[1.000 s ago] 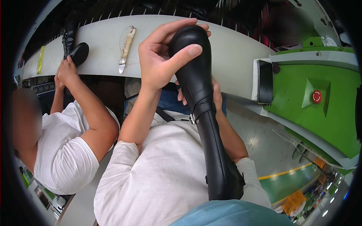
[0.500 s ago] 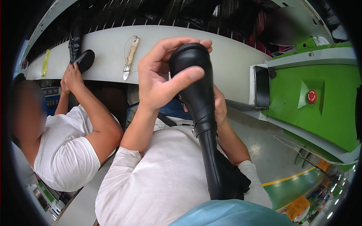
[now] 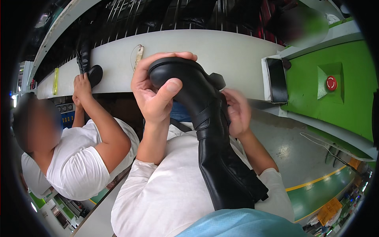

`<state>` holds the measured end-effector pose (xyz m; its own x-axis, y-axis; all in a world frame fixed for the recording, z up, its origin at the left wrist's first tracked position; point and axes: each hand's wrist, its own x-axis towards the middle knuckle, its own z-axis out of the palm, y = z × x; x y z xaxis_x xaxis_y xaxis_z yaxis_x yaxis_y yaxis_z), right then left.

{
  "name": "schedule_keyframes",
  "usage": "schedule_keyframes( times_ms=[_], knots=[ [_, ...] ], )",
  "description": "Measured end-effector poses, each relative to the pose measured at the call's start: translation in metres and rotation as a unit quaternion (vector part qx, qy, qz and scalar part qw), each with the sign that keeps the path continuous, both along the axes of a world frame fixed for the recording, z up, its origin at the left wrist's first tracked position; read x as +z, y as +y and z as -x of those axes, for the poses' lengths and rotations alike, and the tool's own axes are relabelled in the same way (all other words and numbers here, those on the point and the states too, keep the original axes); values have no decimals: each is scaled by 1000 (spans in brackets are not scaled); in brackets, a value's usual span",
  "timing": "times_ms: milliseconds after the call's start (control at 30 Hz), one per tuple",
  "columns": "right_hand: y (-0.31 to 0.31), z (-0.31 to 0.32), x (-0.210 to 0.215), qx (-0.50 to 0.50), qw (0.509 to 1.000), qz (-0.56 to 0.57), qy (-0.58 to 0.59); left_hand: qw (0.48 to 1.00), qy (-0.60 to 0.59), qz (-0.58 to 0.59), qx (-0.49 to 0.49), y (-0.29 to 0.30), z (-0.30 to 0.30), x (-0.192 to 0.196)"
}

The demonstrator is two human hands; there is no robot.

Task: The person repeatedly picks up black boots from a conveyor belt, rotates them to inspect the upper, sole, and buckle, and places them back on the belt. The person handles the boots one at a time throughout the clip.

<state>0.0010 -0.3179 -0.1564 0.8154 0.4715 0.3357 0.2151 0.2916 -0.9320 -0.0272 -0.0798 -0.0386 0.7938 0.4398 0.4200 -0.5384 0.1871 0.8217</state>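
Note:
A tall black boot (image 3: pixel 215 158) lies aslant across my front, toe up and away from me, shaft running down toward my body. My left hand (image 3: pixel 152 94) is closed round its toe, thumb on the upper and fingers over the sole edge. The heel (image 3: pixel 217 81) and part of the sole edge now show on the right. Straps cross at the ankle. My right hand (image 3: pixel 239 112) is beside the ankle, just below the heel, its fingers loosely bent and slightly blurred. It looks open; whether it touches the boot I cannot tell.
A white worktable (image 3: pixel 244 51) runs across ahead, bearing a pale wrapped tool (image 3: pixel 139 53) partly behind my left hand. At left, a co-worker in a white shirt (image 3: pixel 79 162) handles another black boot (image 3: pixel 95 76). A green machine (image 3: pixel 316 106) with a red button stands right, beside a dark-screened device (image 3: pixel 277 79).
The boot's toe has tipped left and toward me and the boot has turned, bringing the heel into sight. My left hand moved with it. My right hand has come out from behind the boot.

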Motion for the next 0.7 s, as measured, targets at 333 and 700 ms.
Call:
schedule_keyframes(
  times_ms=[333, 700],
  knots=[
    [-12, -31, 36, -102, 941, 125, -299, 980, 127, -27, -153, 13, 15, -4],
    [-26, -60, 87, 7, 916, 194, -352, 954, 198, -168, -150, 22, 38, -5]
  ],
)
